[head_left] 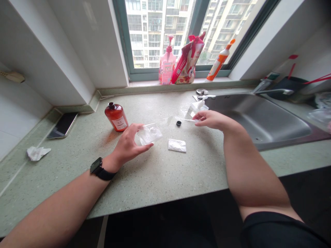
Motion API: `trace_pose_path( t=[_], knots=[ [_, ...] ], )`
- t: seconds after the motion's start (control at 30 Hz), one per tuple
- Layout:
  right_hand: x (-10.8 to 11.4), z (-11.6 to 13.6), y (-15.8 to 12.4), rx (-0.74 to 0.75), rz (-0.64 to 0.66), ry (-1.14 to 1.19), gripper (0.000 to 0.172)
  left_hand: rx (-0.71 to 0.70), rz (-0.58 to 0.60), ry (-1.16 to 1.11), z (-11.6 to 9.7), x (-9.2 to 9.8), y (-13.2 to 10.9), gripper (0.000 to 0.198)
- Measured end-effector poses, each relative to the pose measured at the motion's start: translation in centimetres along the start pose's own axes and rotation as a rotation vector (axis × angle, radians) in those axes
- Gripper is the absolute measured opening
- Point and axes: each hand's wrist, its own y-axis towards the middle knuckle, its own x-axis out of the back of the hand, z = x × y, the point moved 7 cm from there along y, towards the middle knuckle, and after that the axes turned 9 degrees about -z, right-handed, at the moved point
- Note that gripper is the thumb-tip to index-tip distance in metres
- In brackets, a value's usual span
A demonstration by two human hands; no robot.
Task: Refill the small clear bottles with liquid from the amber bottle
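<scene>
Clamping clear container [150, 134] in left hand [129, 141], between thumb and fingers; can't tell if touching bench [155, 179]. Pinching thin white tube [189, 120] in fingers of right hand [213, 120], with long axis running left toward black cap [178, 123]. Holding container left of tube, closer to bench's front edge.
</scene>
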Motion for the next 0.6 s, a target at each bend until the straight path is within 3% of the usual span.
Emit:
trace_pose_path(
  t=[0.6],
  knots=[
    [-1.3, 0.5, 0.5, 0.001, -0.037, -0.223, 0.025, 0.015, 0.009, -0.011, -0.1, 0.0, 0.1, 0.056]
  ],
)
